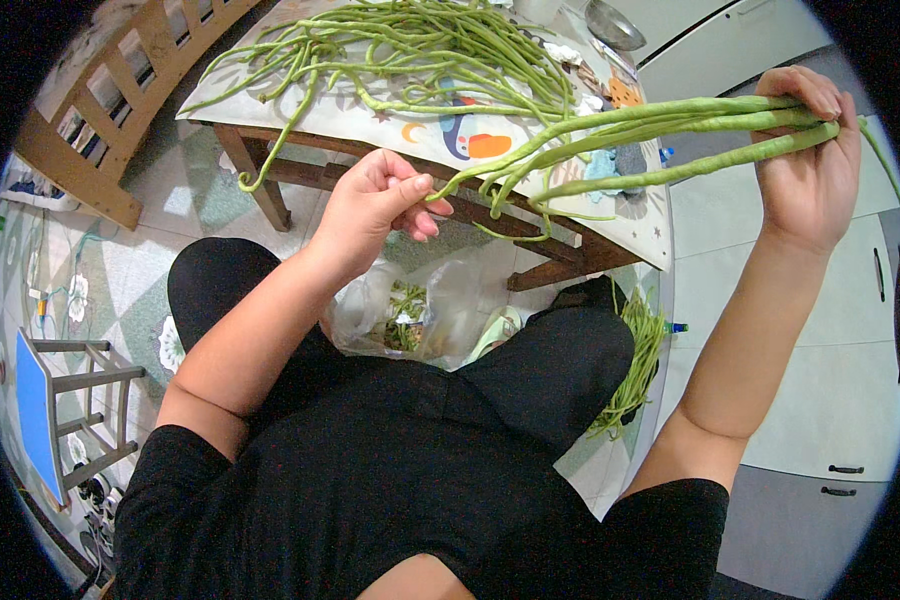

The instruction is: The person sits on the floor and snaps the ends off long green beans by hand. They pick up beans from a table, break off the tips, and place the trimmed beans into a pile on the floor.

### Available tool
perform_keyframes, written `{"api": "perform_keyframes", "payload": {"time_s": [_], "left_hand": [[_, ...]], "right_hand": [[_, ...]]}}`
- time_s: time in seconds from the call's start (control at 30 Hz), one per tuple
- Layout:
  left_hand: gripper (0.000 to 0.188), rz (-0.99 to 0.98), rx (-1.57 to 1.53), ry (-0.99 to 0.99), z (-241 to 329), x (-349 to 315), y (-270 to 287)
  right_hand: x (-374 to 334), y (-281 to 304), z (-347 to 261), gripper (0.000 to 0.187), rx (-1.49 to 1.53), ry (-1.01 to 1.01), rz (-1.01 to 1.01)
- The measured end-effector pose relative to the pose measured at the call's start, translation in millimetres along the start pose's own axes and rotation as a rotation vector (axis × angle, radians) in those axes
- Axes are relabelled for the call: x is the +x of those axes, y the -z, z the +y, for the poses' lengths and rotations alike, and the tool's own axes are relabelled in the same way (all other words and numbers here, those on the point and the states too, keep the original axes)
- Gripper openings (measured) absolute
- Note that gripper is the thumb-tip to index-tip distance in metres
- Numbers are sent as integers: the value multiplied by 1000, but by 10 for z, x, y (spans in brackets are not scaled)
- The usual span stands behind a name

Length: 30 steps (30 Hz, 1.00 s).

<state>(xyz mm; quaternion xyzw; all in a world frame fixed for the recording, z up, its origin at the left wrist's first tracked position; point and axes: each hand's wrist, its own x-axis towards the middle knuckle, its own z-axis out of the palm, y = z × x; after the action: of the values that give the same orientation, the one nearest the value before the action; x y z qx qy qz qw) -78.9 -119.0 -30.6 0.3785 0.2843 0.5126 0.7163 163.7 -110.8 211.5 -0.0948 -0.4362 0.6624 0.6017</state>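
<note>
Several long green beans [660, 130] stretch across from the right, gripped near one end by my raised right hand [815, 170]. At their other end my left hand [382, 205] pinches the thin tip of one bean between thumb and fingers. The remaining tips hang loose and curl in front of the table's edge. Behind them, a large heap of long beans [450, 45] lies on the low table [625, 228], which has a printed cloth. Between my knees a clear plastic bag [450, 305] holds short green bean pieces [405, 310].
Another bunch of long beans [642, 355] rests on the floor beside my right knee. A metal bowl [615, 25] sits at the table's far right. Pale cabinets [820, 290] line the right side. At left are a blue-topped stool [36, 410] and a wooden railing [95, 165].
</note>
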Motion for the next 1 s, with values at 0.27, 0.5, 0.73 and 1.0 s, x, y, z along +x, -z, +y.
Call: {"api": "perform_keyframes", "payload": {"time_s": [0.27,0.5,0.73,1.0], "left_hand": [[15,-361,903,-383,-206,-204,150],[14,-216,286,100,-640,-149,382],[34,-121,-91,100,-826,-51,357],[12,-184,-394,162,-953,-116,369]], "right_hand": [[43,-49,-62,17,-21,-88,19],[56,-164,-97,22,-90,-125,17],[51,-260,-106,18,-84,-191,-75],[181,-84,-376,17,-13,-71,187]]}}
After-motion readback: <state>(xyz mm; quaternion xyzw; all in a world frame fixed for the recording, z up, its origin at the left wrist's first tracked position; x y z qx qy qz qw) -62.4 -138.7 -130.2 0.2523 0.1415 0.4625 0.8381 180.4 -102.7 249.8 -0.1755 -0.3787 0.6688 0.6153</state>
